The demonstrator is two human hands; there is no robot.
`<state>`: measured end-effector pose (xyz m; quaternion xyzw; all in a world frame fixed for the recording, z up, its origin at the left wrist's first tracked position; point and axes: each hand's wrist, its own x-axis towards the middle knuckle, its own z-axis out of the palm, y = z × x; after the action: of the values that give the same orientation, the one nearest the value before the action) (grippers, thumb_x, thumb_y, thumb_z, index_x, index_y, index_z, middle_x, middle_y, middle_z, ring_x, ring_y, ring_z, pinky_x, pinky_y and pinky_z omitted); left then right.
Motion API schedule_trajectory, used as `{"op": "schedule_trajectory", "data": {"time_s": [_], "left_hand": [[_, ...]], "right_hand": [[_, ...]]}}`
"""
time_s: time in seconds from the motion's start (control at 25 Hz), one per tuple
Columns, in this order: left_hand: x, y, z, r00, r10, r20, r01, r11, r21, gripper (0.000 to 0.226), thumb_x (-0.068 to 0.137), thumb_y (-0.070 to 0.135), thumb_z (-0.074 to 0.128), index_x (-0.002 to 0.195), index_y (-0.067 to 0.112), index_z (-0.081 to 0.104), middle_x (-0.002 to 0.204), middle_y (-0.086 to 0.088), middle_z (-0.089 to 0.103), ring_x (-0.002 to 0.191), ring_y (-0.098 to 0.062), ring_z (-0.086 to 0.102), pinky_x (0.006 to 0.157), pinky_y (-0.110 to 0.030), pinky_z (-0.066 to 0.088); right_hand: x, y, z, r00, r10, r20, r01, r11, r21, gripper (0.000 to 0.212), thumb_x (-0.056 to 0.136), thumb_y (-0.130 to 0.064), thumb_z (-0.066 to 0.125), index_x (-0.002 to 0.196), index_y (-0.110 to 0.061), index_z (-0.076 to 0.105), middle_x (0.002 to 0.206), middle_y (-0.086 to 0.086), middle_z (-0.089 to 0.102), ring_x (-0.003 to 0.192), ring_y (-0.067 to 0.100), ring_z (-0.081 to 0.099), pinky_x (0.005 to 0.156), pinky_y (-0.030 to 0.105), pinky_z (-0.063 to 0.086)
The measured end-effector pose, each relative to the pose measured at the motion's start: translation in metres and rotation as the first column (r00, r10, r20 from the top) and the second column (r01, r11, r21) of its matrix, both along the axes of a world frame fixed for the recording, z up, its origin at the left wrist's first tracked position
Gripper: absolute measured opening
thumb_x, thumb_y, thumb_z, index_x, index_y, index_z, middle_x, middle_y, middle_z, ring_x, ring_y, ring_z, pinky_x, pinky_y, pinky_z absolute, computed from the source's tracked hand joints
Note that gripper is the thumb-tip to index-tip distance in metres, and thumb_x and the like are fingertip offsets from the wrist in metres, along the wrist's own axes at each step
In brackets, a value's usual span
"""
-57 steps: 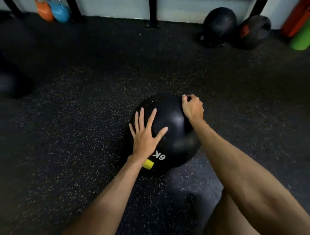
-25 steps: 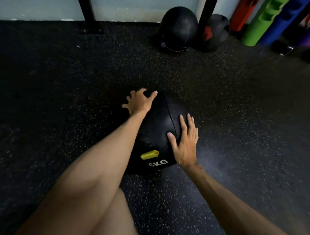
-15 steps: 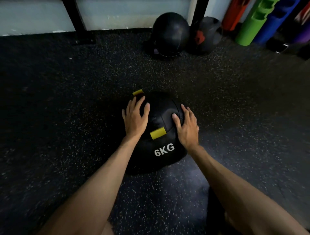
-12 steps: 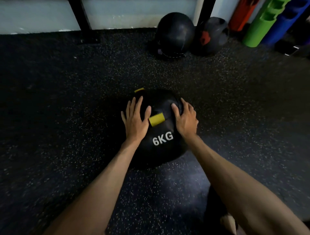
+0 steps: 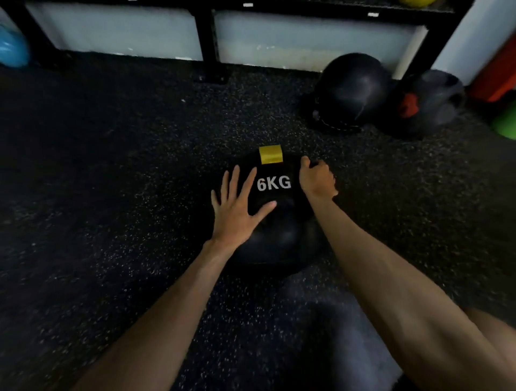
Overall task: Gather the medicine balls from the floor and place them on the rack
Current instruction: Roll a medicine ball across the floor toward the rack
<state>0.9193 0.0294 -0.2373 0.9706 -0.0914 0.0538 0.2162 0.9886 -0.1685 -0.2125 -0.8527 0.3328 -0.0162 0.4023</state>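
Observation:
A black medicine ball (image 5: 279, 237) marked "6KG", with a yellow tab on its far side, sits on the dark speckled floor in the middle of the view. My left hand (image 5: 237, 206) lies flat on its left side with fingers spread. My right hand (image 5: 317, 178) is on the ball's upper right, its fingers curled over the far side; what they hold is hidden. Two more black medicine balls stand at the back right, a plain one (image 5: 351, 89) and one with a red patch (image 5: 427, 103). The black rack (image 5: 208, 42) runs along the wall behind.
A blue ball (image 5: 12, 47) sits at the far left by a rack leg. Red (image 5: 497, 75) and green (image 5: 505, 122) foam rollers stand at the right edge. A yellow object (image 5: 413, 2) lies on the rack shelf at the top.
The ball has rolled away from me, so the 6KG mark and yellow tab moved to its far top. My right hand went from flat to curled over the ball. The view tilted up toward the rack.

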Motion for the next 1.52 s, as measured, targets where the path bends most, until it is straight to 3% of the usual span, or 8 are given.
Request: {"op": "schedule_trajectory", "data": {"time_s": [0.12,0.24,0.44,0.6,0.76,1.0,1.32,1.52], "left_hand": [[0.042,-0.023,0.02,0.98,0.091,-0.175,-0.097,0.995,-0.027,0.083,0.084,0.082,0.041,0.154,0.053,0.009,0.168,0.004,0.001,0.154,-0.023,-0.004,0.118,-0.068,0.01],[0.08,-0.04,0.037,0.886,0.27,-0.377,-0.328,0.94,-0.098,0.082,0.082,0.082,0.045,0.152,0.055,0.013,0.168,-0.001,0.002,0.153,-0.033,-0.002,0.116,-0.07,0.011],[0.113,-0.061,0.045,0.799,0.494,-0.343,-0.554,0.826,-0.099,0.068,0.095,0.068,0.036,0.155,0.039,0.024,0.165,-0.011,0.016,0.151,-0.037,0.01,0.114,-0.072,0.015],[0.091,-0.034,0.014,0.944,0.276,-0.183,-0.299,0.947,-0.114,0.074,0.095,0.069,0.035,0.158,0.042,0.007,0.168,-0.003,-0.002,0.154,-0.026,-0.006,0.121,-0.062,0.005],[0.128,-0.027,0.005,0.989,0.073,-0.13,-0.081,0.995,-0.056,0.092,0.084,0.08,0.04,0.156,0.044,-0.005,0.167,0.0,-0.014,0.153,-0.023,-0.017,0.119,-0.065,0.002],[0.226,-0.067,0.01,0.984,0.08,-0.161,-0.08,0.997,0.007,0.088,0.083,0.084,0.036,0.156,0.046,0.006,0.168,-0.006,-0.003,0.153,-0.032,-0.009,0.115,-0.073,0.005],[0.385,-0.09,0.03,0.933,0.085,-0.349,-0.103,0.994,-0.035,0.077,0.084,0.08,0.044,0.149,0.039,0.034,0.161,-0.015,0.023,0.147,-0.042,0.014,0.11,-0.075,0.01],[0.433,-0.045,0.018,0.969,-0.097,-0.228,0.054,0.981,-0.185,0.062,0.095,0.067,0.037,0.146,0.032,0.044,0.156,-0.01,0.037,0.144,-0.033,0.028,0.114,-0.065,0.021]], "right_hand": [[-0.002,-0.013,-0.011,0.957,0.206,0.206,-0.184,0.975,-0.123,0.056,0.1,-0.053,0.037,0.141,-0.017,0.05,0.146,0.012,0.05,0.137,0.033,0.042,0.113,0.053,0.031],[-0.035,-0.012,-0.035,0.883,0.375,0.284,-0.283,0.905,-0.317,0.066,0.1,-0.062,0.029,0.154,-0.025,0.033,0.163,0.008,0.026,0.153,0.027,0.017,0.123,0.051,0.014],[-0.045,-0.018,-0.05,0.765,0.596,0.245,-0.474,0.777,-0.413,0.081,0.096,-0.07,0.036,0.161,-0.03,0.008,0.169,0.003,-0.003,0.155,0.02,-0.01,0.124,0.055,0.001],[0.015,-0.013,-0.036,0.815,0.549,0.185,-0.485,0.822,-0.3,0.076,0.096,-0.07,0.034,0.159,-0.035,0.01,0.169,0.0,0.001,0.155,0.018,-0.007,0.123,0.059,0.003],[0.093,-0.03,-0.024,0.872,0.468,0.144,-0.445,0.88,-0.165,0.073,0.095,-0.07,0.036,0.158,-0.038,0.017,0.168,0.0,0.01,0.155,0.02,0.002,0.122,0.06,0.006],[0.162,-0.052,-0.031,0.977,0.156,0.145,-0.157,0.988,-0.007,0.067,0.096,-0.069,0.036,0.153,-0.035,0.035,0.159,0.004,0.034,0.148,0.027,0.027,0.119,0.055,0.022],[0.131,0.016,-0.063,0.959,0.08,0.27,-0.041,0.988,-0.149,0.073,0.097,-0.067,0.03,0.159,-0.039,0.003,0.168,-0.006,-0.007,0.154,0.014,-0.011,0.124,0.046,-0.001],[0.194,0.04,-0.043,0.988,0.01,0.154,0.027,0.97,-0.241,0.075,0.094,-0.073,0.029,0.157,-0.044,0.003,0.169,-0.005,-0.002,0.155,0.016,-0.005,0.124,0.054,0.006]]}}
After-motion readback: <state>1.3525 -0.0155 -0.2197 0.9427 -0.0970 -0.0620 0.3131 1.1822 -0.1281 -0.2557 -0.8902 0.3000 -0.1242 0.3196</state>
